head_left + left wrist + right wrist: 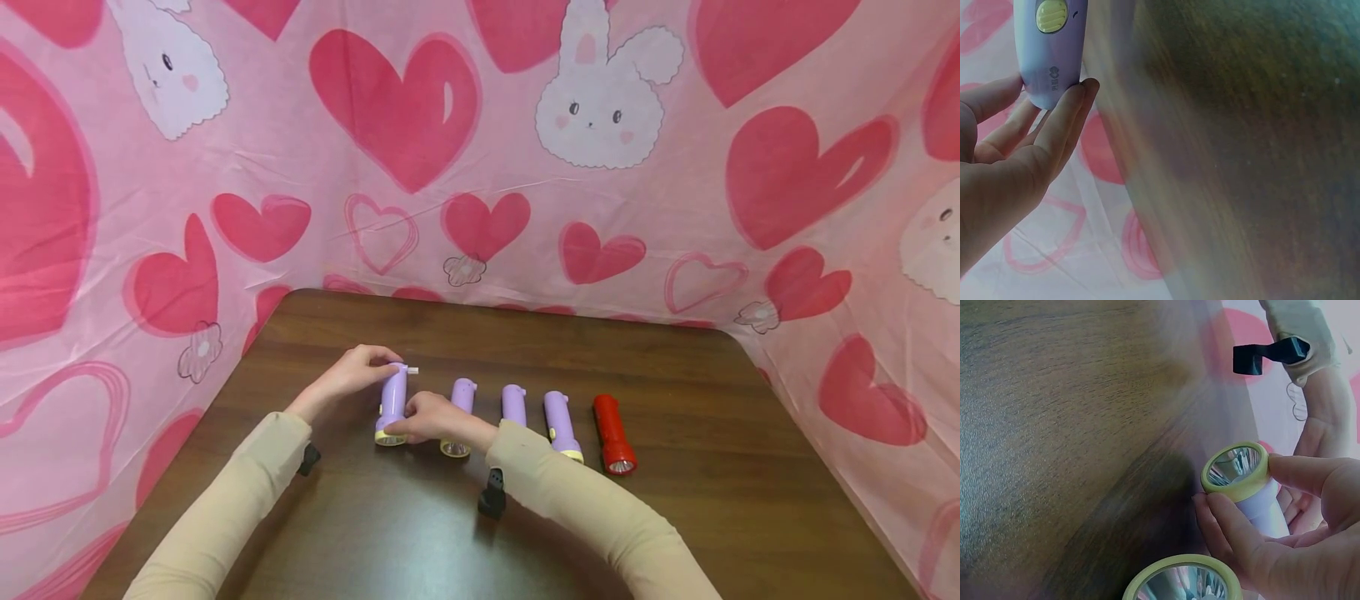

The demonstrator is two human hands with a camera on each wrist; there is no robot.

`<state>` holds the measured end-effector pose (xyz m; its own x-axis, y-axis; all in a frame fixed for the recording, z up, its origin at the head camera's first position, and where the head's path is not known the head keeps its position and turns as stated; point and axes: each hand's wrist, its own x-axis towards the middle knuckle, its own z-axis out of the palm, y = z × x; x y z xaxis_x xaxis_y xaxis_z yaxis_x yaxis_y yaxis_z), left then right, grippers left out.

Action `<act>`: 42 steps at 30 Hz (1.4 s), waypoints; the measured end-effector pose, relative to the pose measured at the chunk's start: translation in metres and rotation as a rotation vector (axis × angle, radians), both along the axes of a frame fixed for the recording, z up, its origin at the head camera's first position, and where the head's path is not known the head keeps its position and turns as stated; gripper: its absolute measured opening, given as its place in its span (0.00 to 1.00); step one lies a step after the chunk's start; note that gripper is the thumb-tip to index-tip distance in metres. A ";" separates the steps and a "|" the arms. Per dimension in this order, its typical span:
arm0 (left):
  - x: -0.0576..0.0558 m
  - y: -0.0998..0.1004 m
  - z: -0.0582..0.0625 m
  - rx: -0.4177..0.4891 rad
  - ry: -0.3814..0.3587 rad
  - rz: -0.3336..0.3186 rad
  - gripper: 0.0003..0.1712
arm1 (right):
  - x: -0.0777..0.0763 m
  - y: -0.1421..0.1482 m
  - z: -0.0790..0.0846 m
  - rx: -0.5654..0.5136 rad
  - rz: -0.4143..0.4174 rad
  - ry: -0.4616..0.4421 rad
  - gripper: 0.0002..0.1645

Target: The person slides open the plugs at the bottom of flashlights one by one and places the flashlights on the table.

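A purple flashlight (pixel 393 393) with a yellow-rimmed lens lies at the left of a row, held between both hands. My left hand (pixel 347 377) grips its tail end between thumb and fingers; a small pale piece (pixel 413 370) sticks out sideways there. In the left wrist view the flashlight's yellow switch (pixel 1052 15) faces the camera. At the lens end, my right hand (pixel 1313 531) pinches the yellow rim (pixel 1235 486). Just right of it is a second purple flashlight (pixel 463 393), partly covered by the right hand.
Two more purple flashlights, one (pixel 513 402) partly behind the right forearm and another (pixel 558 417), continue the row, with a red flashlight (pixel 613 433) at its right end. All are on a dark wooden table (pixel 360 525). A pink heart-print cloth (pixel 420 242) surrounds the table's back and sides.
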<state>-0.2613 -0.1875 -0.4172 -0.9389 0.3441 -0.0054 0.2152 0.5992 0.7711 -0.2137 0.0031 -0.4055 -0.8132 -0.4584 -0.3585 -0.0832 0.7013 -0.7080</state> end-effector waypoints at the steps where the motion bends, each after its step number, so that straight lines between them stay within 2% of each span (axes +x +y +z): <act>1: -0.001 0.000 -0.001 -0.005 0.001 0.003 0.16 | 0.000 0.000 0.000 0.001 0.000 -0.001 0.19; 10: -0.001 0.002 -0.003 0.002 -0.026 0.010 0.16 | -0.001 -0.001 -0.002 0.002 -0.004 -0.007 0.20; 21: -0.002 0.003 -0.005 -0.032 -0.022 0.012 0.16 | -0.003 -0.002 -0.002 0.020 0.014 0.001 0.20; 32: -0.003 0.005 -0.011 -0.058 -0.004 0.015 0.16 | -0.004 -0.003 -0.004 0.011 -0.008 -0.027 0.18; 42: -0.004 0.010 -0.013 -0.072 0.009 0.021 0.16 | -0.005 -0.002 -0.006 0.041 -0.001 0.008 0.20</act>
<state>-0.2658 -0.1779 -0.4301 -0.9461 0.3232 -0.0215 0.2083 0.6579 0.7238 -0.2192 0.0009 -0.4117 -0.8165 -0.4431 -0.3703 -0.0884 0.7296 -0.6782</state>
